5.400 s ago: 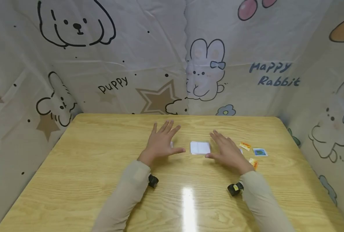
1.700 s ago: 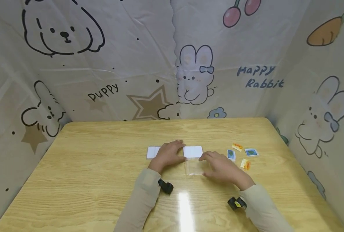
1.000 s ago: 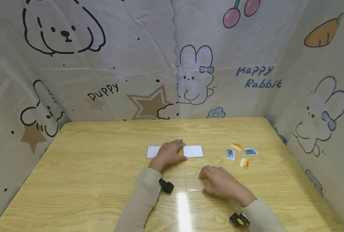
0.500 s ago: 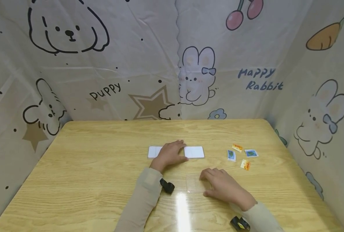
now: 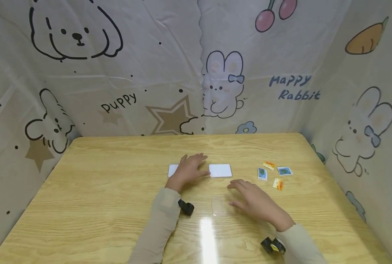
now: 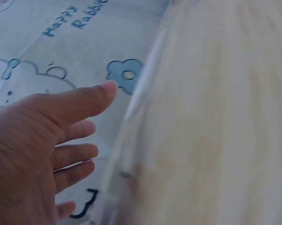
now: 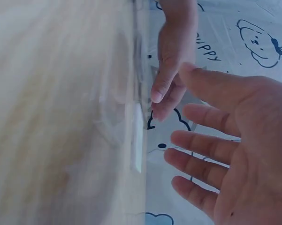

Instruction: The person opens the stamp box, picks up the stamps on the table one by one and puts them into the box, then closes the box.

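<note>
My left hand (image 5: 187, 169) is over the table with its fingers spread, partly covering a flat white rectangular block (image 5: 173, 170). A second white block (image 5: 220, 170) lies just right of its thumb. In the left wrist view, the left hand (image 6: 47, 145) has nothing in its grasp. Nearer me, a clear, shallow plastic cover (image 5: 217, 206) lies on the table, its right part overlapped by my right hand (image 5: 258, 201). That hand's fingers are extended and apart. The right wrist view shows the right hand (image 7: 239, 136) with an empty palm, and the second block edge-on.
To the right lie several small picture cards: a blue one (image 5: 262, 174), another blue one (image 5: 285, 171), and orange ones (image 5: 278, 184) around them. The wooden table (image 5: 100, 190) is bounded by a printed cloth (image 5: 169, 66) at the back and sides.
The right hand drew the clear cover off the right white block towards me, then let go and rose slightly. The left hand, earlier beside that block, has lifted and shifted slightly left.
</note>
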{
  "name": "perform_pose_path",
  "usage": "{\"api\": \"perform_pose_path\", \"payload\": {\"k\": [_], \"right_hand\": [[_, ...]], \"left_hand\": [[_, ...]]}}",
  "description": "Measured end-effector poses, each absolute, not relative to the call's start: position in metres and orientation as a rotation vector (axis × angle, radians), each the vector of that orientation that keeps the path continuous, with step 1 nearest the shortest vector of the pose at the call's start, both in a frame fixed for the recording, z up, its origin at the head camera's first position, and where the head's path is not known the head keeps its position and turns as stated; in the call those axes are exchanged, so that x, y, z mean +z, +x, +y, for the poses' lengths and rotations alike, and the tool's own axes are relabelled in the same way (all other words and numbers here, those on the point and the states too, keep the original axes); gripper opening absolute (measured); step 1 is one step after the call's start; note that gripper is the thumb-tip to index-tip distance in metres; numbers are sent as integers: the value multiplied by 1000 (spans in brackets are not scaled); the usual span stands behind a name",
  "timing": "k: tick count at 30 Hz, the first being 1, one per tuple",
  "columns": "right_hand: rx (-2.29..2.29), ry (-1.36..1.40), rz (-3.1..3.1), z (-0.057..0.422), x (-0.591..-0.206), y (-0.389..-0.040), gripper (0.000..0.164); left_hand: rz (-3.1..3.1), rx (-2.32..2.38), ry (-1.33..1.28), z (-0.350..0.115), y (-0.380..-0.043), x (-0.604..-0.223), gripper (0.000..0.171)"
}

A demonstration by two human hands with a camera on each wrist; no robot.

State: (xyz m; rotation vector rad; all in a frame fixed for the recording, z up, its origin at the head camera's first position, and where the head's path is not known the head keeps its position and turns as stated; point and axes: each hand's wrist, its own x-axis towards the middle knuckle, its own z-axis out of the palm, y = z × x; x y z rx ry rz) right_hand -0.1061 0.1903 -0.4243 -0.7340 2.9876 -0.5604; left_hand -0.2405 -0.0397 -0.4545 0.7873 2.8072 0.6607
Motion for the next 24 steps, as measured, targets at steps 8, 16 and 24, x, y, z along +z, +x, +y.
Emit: {"api": "perform_pose_path", "payload": {"k": [8, 16, 24], "right_hand": [[-725, -855, 3007, 173, -415, -129, 38], [-773, -856, 3015, 144, -411, -148, 37], [-682, -895, 2973, 111, -403, -169, 45]], "left_hand": [[2875, 844, 766, -88, -240, -435, 60], [2928, 883, 709, -135, -236, -434, 64], [2925, 823, 638, -163, -232, -439, 70]]}}
